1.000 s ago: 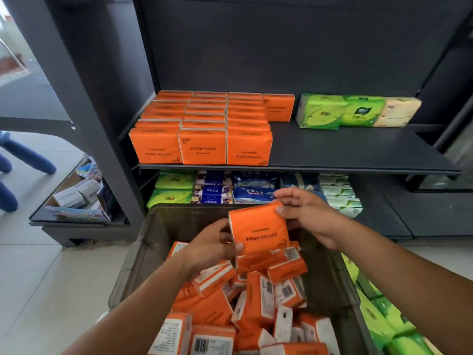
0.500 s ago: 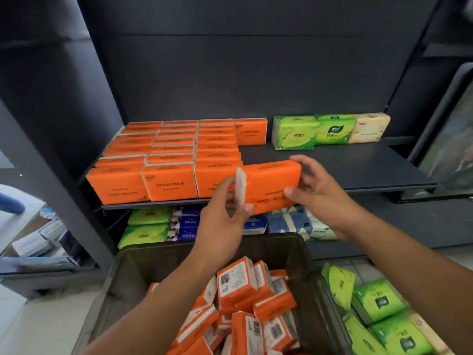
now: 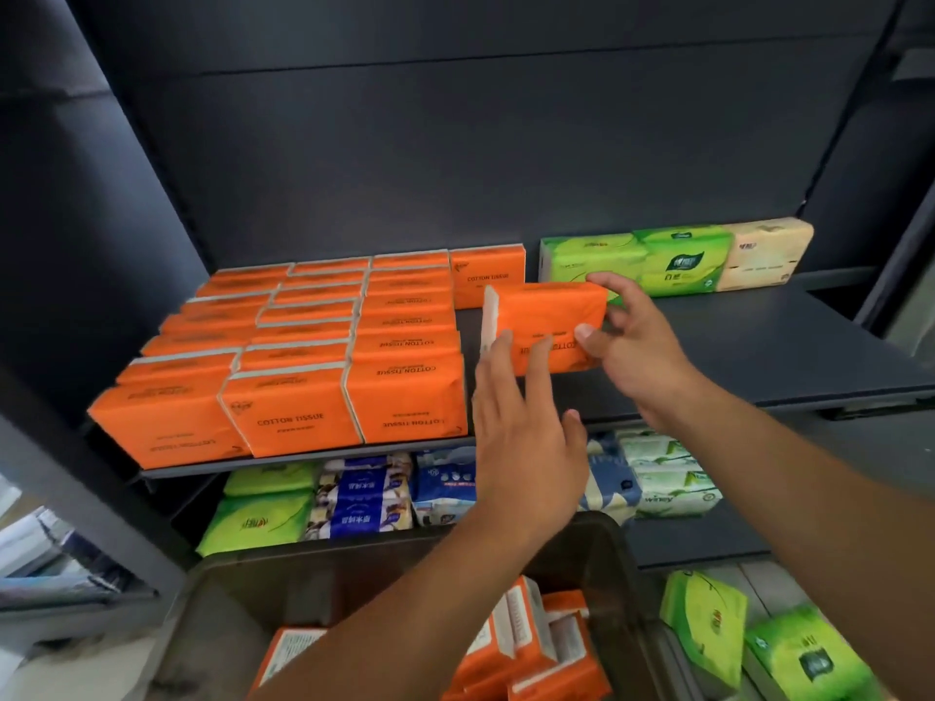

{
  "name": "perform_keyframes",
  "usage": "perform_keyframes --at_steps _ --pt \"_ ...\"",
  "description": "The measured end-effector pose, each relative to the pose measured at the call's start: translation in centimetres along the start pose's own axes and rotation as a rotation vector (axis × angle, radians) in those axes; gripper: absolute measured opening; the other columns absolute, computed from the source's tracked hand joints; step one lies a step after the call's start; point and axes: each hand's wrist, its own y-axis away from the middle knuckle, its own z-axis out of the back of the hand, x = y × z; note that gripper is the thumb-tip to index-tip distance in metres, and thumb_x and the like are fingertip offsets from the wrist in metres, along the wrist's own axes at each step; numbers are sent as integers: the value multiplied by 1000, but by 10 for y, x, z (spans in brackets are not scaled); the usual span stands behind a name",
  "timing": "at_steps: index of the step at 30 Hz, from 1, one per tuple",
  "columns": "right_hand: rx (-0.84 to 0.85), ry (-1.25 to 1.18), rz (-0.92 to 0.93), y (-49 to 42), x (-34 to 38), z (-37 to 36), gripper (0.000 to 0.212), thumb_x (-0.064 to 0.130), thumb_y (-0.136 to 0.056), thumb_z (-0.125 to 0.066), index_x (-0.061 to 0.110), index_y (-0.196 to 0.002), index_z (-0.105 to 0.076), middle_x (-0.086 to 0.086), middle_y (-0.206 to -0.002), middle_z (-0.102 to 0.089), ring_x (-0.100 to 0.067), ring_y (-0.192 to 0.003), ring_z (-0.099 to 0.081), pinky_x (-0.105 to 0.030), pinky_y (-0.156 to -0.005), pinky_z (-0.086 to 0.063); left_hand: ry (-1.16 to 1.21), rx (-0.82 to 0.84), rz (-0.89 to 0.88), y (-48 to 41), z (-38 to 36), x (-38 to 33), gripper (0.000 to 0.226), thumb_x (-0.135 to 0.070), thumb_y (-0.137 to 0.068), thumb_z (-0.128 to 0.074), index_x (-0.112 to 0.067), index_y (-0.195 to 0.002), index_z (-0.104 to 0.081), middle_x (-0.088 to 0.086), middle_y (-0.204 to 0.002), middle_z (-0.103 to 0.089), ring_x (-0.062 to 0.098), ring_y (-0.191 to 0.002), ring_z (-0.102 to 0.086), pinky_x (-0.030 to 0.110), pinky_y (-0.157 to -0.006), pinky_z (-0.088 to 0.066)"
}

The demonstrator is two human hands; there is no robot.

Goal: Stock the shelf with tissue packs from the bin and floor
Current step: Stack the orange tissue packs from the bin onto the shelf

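Moved since half a second ago: the orange tissue pack has gone from in front of the shelf's edge to farther back, over the shelf itself. It now sits in the gap just right of the orange rows and in front of a single orange pack at the back. Whether its underside touches the shelf board cannot be told.

The right hand keeps its hold on the pack's right end, thumb on the front face and fingers curled over the top. The left hand, which pinched the pack's left end before, has let go of that pinch. Its fingers are now straight, with the fingertips resting against the front face.

Beyond the held pack, at the back right of the shelf, stand two green packs and a cream pack in a row. On the lower shelf lie green, blue and white packs. Below the arms, the grey bin holds loose orange packs. To its right, green packs on the floor lie side by side.
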Motion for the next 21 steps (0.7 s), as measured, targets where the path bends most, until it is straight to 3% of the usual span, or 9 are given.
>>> perform_keyframes --at_steps 3,5,11,14,16,18,21 --pt "-69 42 18 -23 -20 -15 50 1 -97 -57 37 -129 -46 -1 -118 -64 -20 -112 -60 -33 -83 -54 -146 107 69 -20 -19 12 65 -27 -99 -48 -20 -155 -15 7 -162 1 30 -151 3 45 -123 -6" --pt "-72 95 24 -37 -33 -21 51 3 -96 -57 38 -131 -46 -1 -121 -61 -18 -114 -58 -37 -91 -54 -215 175 109 -37 -28 20 65 -28 -100 -45 -18 -155 -12 8 -162 4 30 -151 5 44 -124 -2" --pt "-44 160 68 -68 -54 -34 53 3 -96 -57 31 -140 -45 0 -129 -58 -16 -115 -58 -32 -95 -51 -236 300 233 -75 -48 39 68 -26 -97 -48 -16 -154 -12 9 -160 0 31 -149 -6 47 -122 -9" --pt "-59 157 96 -77 -59 -43 51 4 -96 -59 26 -140 -45 9 -119 -58 -3 -100 -60 -14 -83 -50 -251 320 267 -87 -56 46 70 -27 -95 -48 -18 -154 -11 12 -160 -5 32 -147 -12 46 -122 -7" --pt "-105 174 118 -82 -59 -49 42 3 -95 -60 25 -129 -49 17 -108 -56 4 -91 -59 -6 -74 -47 -248 328 286 -94 -61 48 74 -31 -94 -48 -20 -156 -7 12 -160 -6 32 -147 -11 47 -122 -4" --pt "-146 206 125 -89 -59 -54 35 2 -94 -59 27 -116 -48 20 -98 -54 4 -86 -58 -5 -69 -46 -234 330 310 -103 -66 49 75 -36 -95 -48 -24 -156 -6 12 -160 -6 33 -147 -11 48 -122 -6" --pt "-170 210 101 -100 -58 -57 33 2 -94 -55 27 -113 -47 18 -95 -55 0 -84 -59 -9 -71 -47 -229 298 325 -114 -71 54 74 -39 -95 -49 -25 -155 -9 11 -159 -10 32 -146 -13 48 -121 -8"
